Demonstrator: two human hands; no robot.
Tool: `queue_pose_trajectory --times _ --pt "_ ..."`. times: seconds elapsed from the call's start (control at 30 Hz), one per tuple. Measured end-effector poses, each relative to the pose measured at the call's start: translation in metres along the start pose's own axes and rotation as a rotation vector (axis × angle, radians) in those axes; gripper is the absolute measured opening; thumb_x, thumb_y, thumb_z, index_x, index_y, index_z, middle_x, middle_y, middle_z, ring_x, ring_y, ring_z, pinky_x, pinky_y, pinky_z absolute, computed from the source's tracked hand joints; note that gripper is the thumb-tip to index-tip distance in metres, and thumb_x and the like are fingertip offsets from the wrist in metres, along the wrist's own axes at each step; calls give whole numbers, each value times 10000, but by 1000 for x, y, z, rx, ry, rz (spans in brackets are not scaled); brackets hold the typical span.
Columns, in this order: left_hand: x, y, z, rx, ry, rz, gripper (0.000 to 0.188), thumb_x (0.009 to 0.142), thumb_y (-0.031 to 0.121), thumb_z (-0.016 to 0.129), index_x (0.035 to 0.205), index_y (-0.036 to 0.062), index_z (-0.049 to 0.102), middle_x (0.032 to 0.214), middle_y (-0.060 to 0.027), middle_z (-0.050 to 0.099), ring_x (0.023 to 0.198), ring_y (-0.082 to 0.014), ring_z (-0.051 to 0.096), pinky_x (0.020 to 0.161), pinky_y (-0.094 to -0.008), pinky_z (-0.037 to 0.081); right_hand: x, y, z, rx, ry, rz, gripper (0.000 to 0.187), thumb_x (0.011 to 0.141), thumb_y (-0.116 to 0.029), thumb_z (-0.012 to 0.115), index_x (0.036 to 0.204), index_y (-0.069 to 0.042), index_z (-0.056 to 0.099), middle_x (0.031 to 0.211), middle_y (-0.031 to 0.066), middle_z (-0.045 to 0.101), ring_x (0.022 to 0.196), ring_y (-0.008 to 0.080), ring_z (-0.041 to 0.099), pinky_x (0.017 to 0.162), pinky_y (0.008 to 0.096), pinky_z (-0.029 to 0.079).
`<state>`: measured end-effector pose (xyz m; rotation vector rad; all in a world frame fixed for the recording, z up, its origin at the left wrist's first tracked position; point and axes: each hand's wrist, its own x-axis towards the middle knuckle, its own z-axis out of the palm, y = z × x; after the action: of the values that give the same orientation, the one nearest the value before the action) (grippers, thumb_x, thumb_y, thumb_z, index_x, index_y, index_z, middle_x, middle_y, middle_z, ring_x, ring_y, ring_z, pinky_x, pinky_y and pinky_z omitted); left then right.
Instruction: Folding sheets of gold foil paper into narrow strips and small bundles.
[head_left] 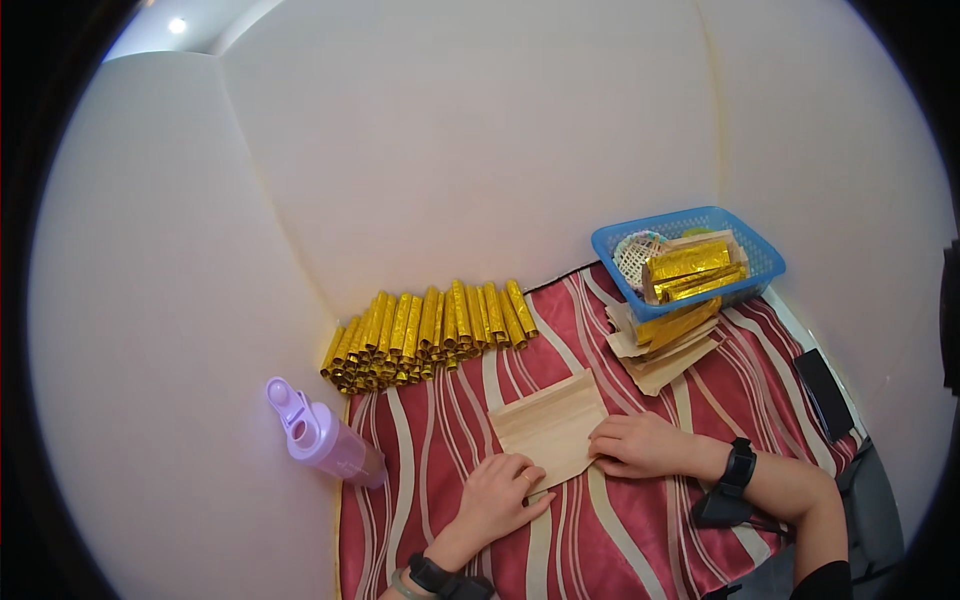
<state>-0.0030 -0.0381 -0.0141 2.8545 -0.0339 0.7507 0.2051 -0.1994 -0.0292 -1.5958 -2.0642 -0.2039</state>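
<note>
A flat piece of brown kraft paper, roughly rectangular with a band along its far edge, lies on the striped cloth in front of me. My left hand rests over its near left corner, fingers stretched out and thumb apart. At the near right edge, my right hand has its fingers bent together on the paper; its fingertips are partly hidden. Beyond, a stacked pile of gold foil rolls leans along the wall. More brown and gold paper pieces lie loosely to the right, in front of a basket.
The blue plastic basket at the back right holds gold pieces and a woven round item. A purple shaker bottle stands at the left. A black phone lies at the right edge of the red striped cloth. White walls surround the table.
</note>
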Motion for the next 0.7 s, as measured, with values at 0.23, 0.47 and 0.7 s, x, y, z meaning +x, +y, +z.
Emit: queue_pose_trajectory --times 0.23,0.47,0.7 --pt "-9 -9 8 -44 -12 -125 122 754 176 715 806 98 636 832 -22 579 785 -223 587 680 -340 487 -3 6 2 -27 79 52 99 817 -186 668 871 -108 638 890 19 608 861 208 602 673 332 511" --pt "-9 -10 10 -124 -23 -218 161 819 224 709 823 78 641 829 -30 599 794 -225 593 643 -354 490 -3 8 6 139 77 232 127 862 -220 659 866 -96 629 859 42 593 844 238 586 706 355 486" --pt "-8 -5 6 -228 -73 -488 169 835 226 705 883 73 650 797 -75 620 750 -240 620 633 -359 488 -1 7 5 183 42 309 141 877 -214 643 930 -91 597 860 67 595 868 265 585 733 382 480"
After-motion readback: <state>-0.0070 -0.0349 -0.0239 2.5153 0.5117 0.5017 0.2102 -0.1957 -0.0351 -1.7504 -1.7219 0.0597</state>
